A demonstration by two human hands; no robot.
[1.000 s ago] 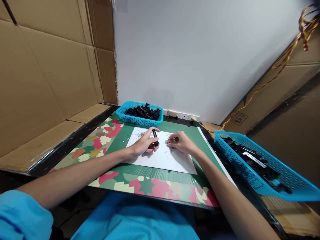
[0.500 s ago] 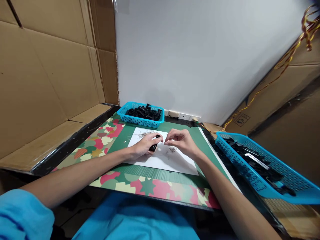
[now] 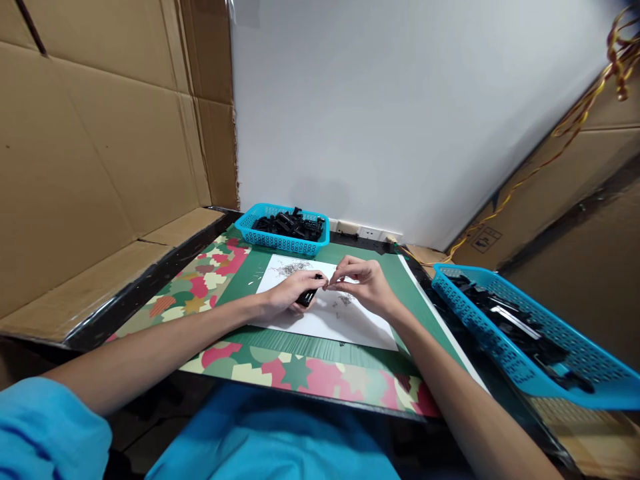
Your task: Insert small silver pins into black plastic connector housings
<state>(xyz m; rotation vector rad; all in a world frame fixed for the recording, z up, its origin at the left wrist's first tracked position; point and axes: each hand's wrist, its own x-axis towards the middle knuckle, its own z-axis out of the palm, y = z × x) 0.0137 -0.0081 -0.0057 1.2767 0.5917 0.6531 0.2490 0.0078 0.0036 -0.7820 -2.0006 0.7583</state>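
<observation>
My left hand [image 3: 293, 291] is closed around a small black plastic part [image 3: 307, 297], holding it above a white sheet [image 3: 325, 322]. At the right end of that part, the fingertips of my right hand [image 3: 361, 283] are pinched together. Whatever lies between them is too small to make out. Tiny metallic pieces [image 3: 294, 268] lie in a heap at the back of the sheet. A smaller scatter of tiny pieces [image 3: 345, 301] rests under my right hand.
A blue basket [image 3: 283, 245] of black plastic parts stands at the back of the green mat [image 3: 235, 283]. Another blue basket [image 3: 515, 373] with black parts is at the right. Cardboard [image 3: 100, 133] walls the left side. Twisted wires [image 3: 520, 175] hang at the right, near wall sockets [image 3: 369, 233].
My right hand's fingertips have moved slightly left, up to the black part. The black part has tilted and dropped a little in my left hand.
</observation>
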